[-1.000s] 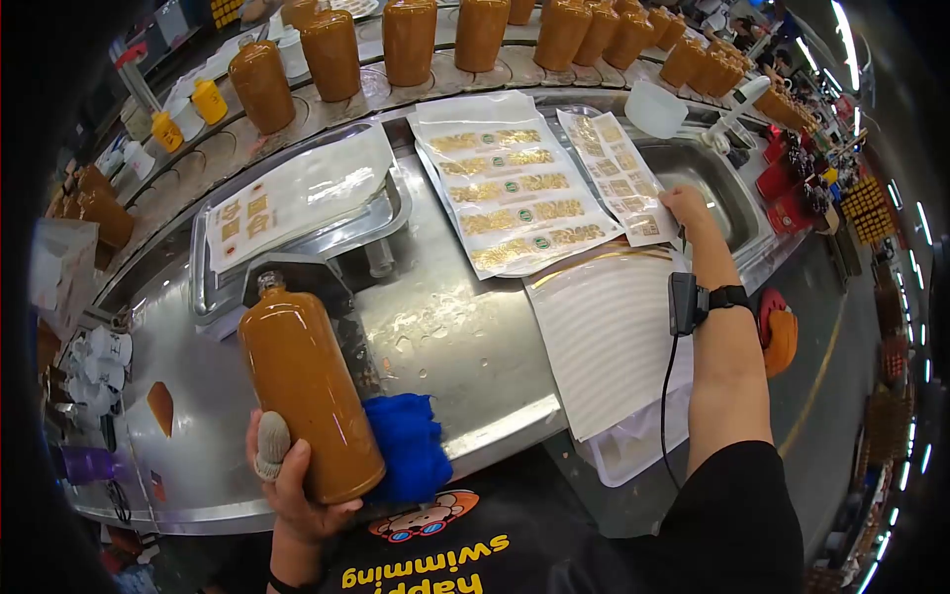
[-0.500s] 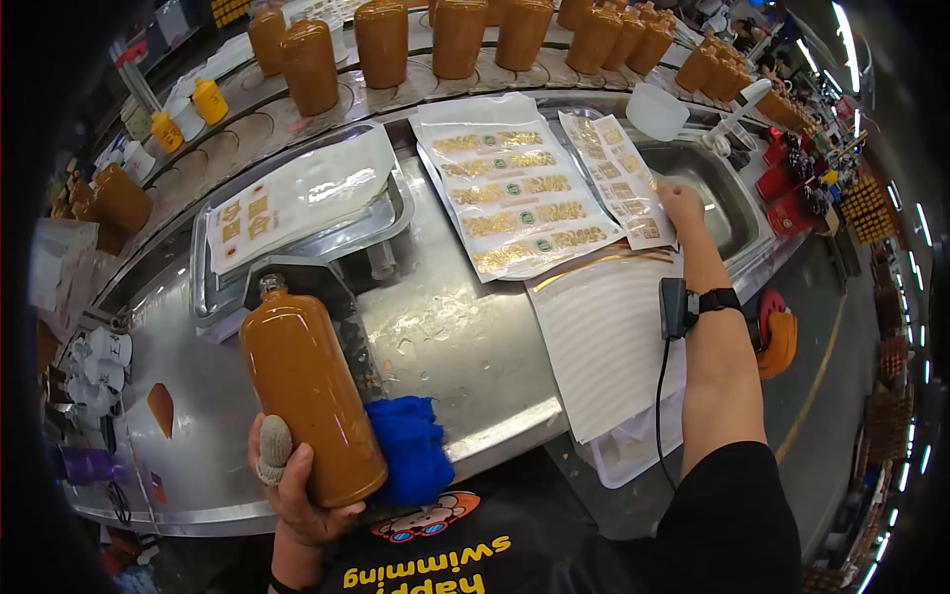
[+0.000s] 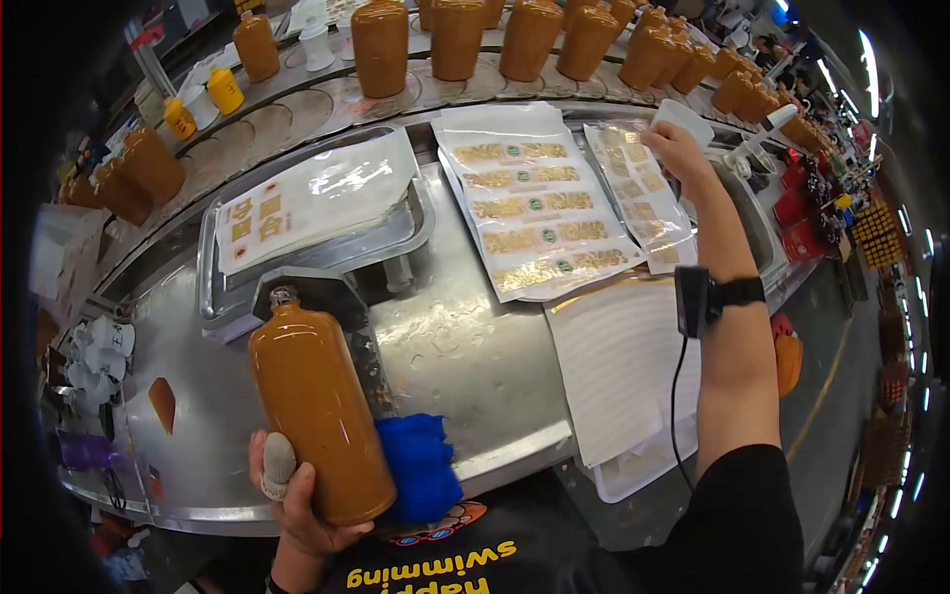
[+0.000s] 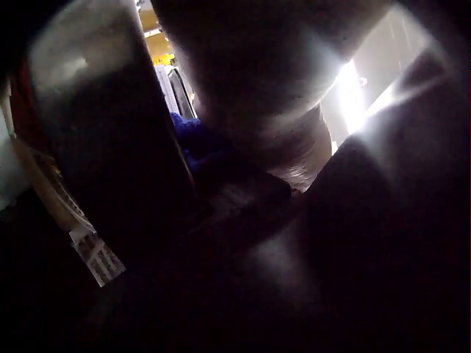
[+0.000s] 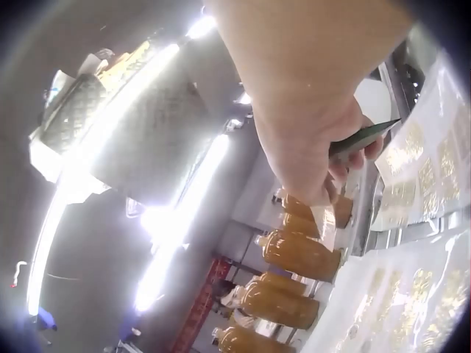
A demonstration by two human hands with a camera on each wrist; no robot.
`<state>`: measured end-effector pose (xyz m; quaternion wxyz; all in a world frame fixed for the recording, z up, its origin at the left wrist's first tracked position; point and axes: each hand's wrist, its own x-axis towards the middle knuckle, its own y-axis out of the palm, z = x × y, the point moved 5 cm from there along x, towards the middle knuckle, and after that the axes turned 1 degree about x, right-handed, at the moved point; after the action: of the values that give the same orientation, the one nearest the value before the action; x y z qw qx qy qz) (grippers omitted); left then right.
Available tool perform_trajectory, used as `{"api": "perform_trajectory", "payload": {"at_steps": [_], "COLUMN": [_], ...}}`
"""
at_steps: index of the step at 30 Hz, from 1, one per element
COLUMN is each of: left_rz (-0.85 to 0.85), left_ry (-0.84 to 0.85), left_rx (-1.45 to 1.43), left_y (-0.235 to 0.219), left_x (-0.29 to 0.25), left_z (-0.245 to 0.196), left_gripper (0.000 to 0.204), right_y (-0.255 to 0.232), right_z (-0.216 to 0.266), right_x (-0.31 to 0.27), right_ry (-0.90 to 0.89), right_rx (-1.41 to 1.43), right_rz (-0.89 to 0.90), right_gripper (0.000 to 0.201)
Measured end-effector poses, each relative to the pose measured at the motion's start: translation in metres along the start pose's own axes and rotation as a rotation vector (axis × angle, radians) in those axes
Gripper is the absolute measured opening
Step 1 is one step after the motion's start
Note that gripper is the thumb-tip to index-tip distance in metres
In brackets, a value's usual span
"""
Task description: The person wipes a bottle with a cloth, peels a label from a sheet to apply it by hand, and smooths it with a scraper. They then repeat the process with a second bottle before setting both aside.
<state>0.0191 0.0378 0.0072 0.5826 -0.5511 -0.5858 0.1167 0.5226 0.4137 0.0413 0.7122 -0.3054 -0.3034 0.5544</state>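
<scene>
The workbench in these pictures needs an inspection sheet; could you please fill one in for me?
Surface: shiny metal workbench.
Job's things: brown bottle, tilted, neck pointing away from the person; narrow gold-patterned sheet beside wider gold-patterned sheets.
Clutter: blue cloth beside the bottle's lower part.
Hands: left hand grips the bottle's lower end; right hand, near the narrow sheet's far end, holds a dark pointed tool.
Cables: black cable hanging from the right-wrist camera.
Surroundings: row of brown bottles beyond the bench.
</scene>
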Motion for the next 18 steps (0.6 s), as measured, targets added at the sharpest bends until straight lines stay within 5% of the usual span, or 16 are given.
{"api": "perform_trajectory", "payload": {"at_steps": [1,4,5,9,12,18], "left_rz": [0.025,0.069,0.083,0.142,0.159,0.061], "left_ry": [-0.031,-0.120,-0.133,-0.182,-0.270,-0.228], "left_rx": [0.003,-0.144,-0.176,-0.201,-0.153,-0.085], "left_y": [-0.001,0.005,0.005,0.004,0.005,0.003], "left_x": [-0.004,-0.013,-0.013,-0.002,0.008,0.015], "left_z": [0.001,0.007,0.008,0.005,0.004,0.003], "left_gripper": [0.094,0.105,0.108,0.116,0.115,0.113], "right_y": [0.013,0.079,0.092,0.089,0.069,0.050], "right_z": [0.008,-0.015,-0.029,-0.003,0.043,0.180], "right_x": [0.004,0.055,0.055,0.037,0.008,-0.135], "right_ry": [0.113,-0.217,-0.188,-0.229,-0.568,-0.866], "right_rx": [0.080,-0.727,-0.790,-0.806,-0.642,-0.246], "right_rz": [0.107,0.172,0.053,-0.041,-0.107,0.227], "right_gripper": [0.027,0.030,0.030,0.024,0.013,0.014]}}
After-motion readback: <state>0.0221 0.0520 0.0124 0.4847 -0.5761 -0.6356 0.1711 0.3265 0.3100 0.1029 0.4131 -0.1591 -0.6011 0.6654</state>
